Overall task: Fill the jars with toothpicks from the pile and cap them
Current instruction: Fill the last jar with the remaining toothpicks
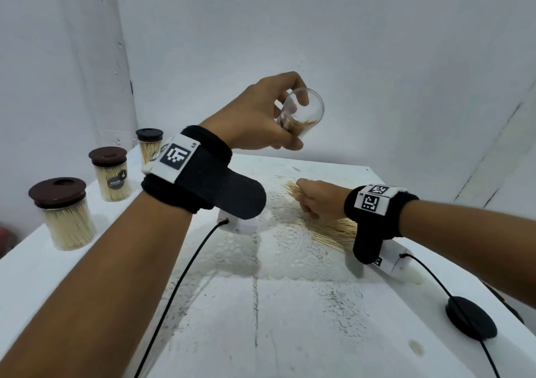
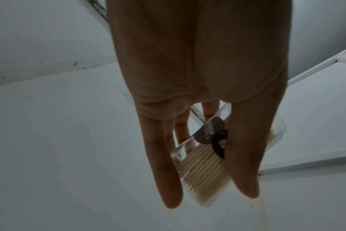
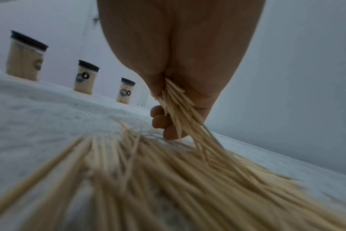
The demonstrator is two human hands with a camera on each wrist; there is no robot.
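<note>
Filling step: left hand (image 1: 261, 113) grips the tilted, part-full jar (image 1: 301, 113) aloft; right hand (image 1: 316, 200) clutches a toothpick bundle (image 3: 180, 107) from the pile (image 1: 339, 231) mid-desk; next, slot them in.

left table edge: lined by three capped jars (image 1: 69, 215), well apart from each other; centre: covered by toothpick pile (image 1: 333, 229) on lace mat (image 1: 290, 250); near right: occupied by black disc (image 1: 471, 318) and cable; front centre: left open

Plain white walls (image 1: 290, 29) met in a corner at the upper left of the frame. A scuffed white desk (image 1: 290, 319) filled the lower half, a white lace doily (image 1: 290, 250) spread at its centre under even, dim light.
</note>
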